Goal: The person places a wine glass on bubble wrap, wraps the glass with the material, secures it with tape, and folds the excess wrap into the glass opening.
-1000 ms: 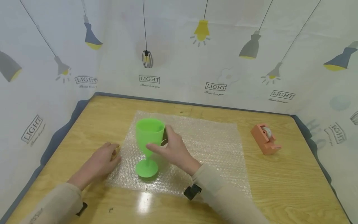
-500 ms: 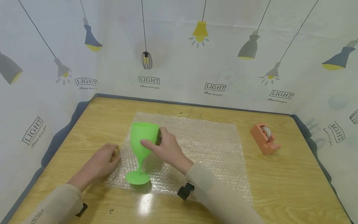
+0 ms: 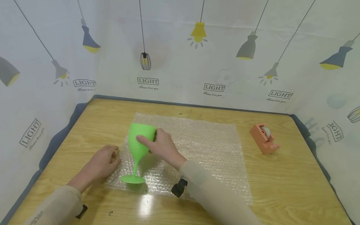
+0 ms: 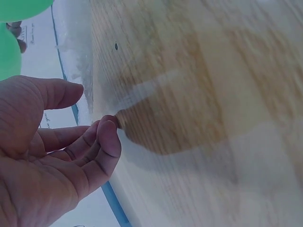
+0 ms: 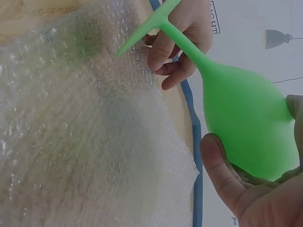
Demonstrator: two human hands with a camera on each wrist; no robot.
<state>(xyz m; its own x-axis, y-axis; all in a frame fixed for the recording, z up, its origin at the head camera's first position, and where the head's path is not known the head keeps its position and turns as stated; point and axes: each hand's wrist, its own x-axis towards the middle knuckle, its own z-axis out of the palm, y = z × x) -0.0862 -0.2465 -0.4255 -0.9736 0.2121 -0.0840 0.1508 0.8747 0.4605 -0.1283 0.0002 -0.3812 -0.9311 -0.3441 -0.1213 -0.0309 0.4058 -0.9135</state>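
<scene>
A bright green plastic goblet (image 3: 136, 150) is held by its bowl in my right hand (image 3: 166, 149), thumb on the near side and fingers round the back. It leans slightly, with its round foot over the front left part of a bubble wrap sheet (image 3: 197, 153). In the right wrist view the stem and foot of the goblet (image 5: 248, 113) point toward the left hand (image 5: 187, 33). My left hand (image 3: 102, 164) rests at the sheet's left edge, fingers loosely bent. The left wrist view shows nothing gripped in the left hand (image 4: 52, 156).
An orange tape dispenser (image 3: 262, 140) with a roll of clear tape stands on the right of the wooden table (image 3: 292, 184). White cloth walls (image 3: 180, 47) printed with lamps enclose the table at the back and both sides.
My right hand has moved the goblet left and a little nearer to me. The goblet has tipped, so the inside of its bowl no longer shows. My left hand stays in place.
</scene>
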